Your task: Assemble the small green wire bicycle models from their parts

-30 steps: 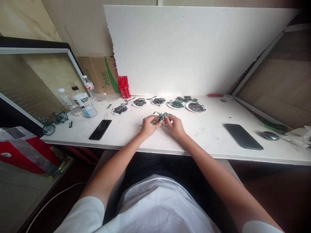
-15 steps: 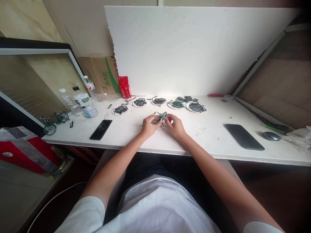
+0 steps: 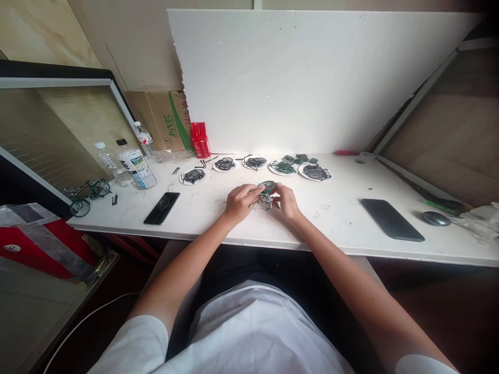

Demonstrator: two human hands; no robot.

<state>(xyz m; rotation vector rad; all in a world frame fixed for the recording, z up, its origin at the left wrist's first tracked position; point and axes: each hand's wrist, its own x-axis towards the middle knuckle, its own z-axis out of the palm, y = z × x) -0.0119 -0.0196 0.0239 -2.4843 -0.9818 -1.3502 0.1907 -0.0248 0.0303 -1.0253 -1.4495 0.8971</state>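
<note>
The small green and grey metal model bicycle assembly (image 3: 265, 191) is located over the white tabletop (image 3: 335, 228), near its front centre; whether it rests on the surface cannot be told. It is gripped from 9 o'clock by the left hand (image 3: 238, 201) and from 3 o'clock by the right hand (image 3: 287, 201). The fingers of both hands are closed on it, and a green wheel is seen at its top.

A row of five white round dishes (image 3: 283, 168), filled with dark and green parts, is set out from 10 to 2 o'clock of the assembly. A black smartphone (image 3: 161, 200) is laid flat at 9 o'clock. A larger black smartphone (image 3: 392, 219) is laid at 3 o'clock, with a dark computer mouse (image 3: 435, 218) just beyond it. A finished green model bicycle (image 3: 88, 195) is stood at the far left table edge, near clear plastic water bottles (image 3: 136, 165).
</note>
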